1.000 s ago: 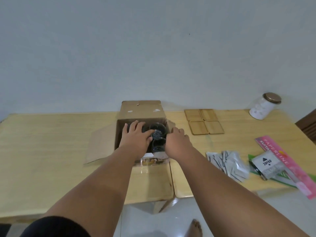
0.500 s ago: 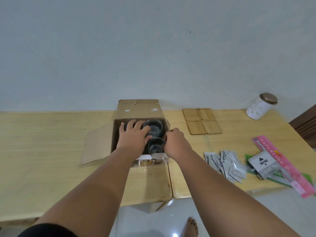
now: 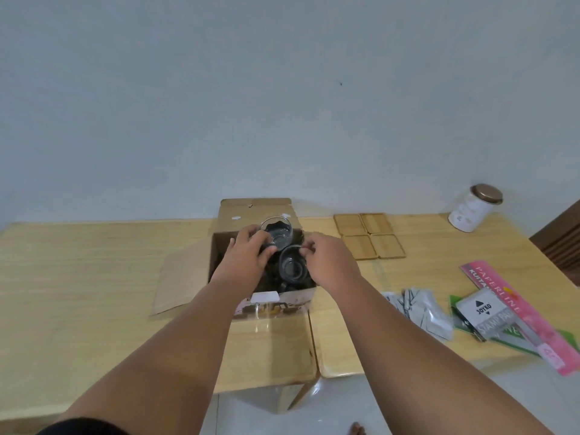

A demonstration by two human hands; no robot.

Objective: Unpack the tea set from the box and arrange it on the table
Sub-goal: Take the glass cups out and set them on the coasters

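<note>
Since a second ago both glasses have come up out of the cardboard box [image 3: 226, 243]: they sat down inside it then, and now they stand above its rim. The left hand [image 3: 248, 255] is closed around the far glass [image 3: 277, 233], which shows against the box's back flap. The right hand [image 3: 326, 262] pinches the rim of the near glass [image 3: 292, 268], just in front of the first and hanging over the box's dark interior. The two glasses are close together, perhaps touching; I cannot tell which.

I judge this the lifting-out step, with setting down yet to come. Whether more pieces remain inside the box is hidden.

Four wooden coasters [image 3: 368, 235] lie flat in a square to the right of the box, a likely place for the glasses. Farther right of the box stands a white jar [image 3: 470, 211] with a brown lid, and nearer the front edge lie grey sachets [image 3: 417, 309] and stationery packs [image 3: 514, 312]. The tabletop [image 3: 78, 277] is pale wood, bare to the left of the box, set against a plain light wall. Pale floor tiles show below.
</note>
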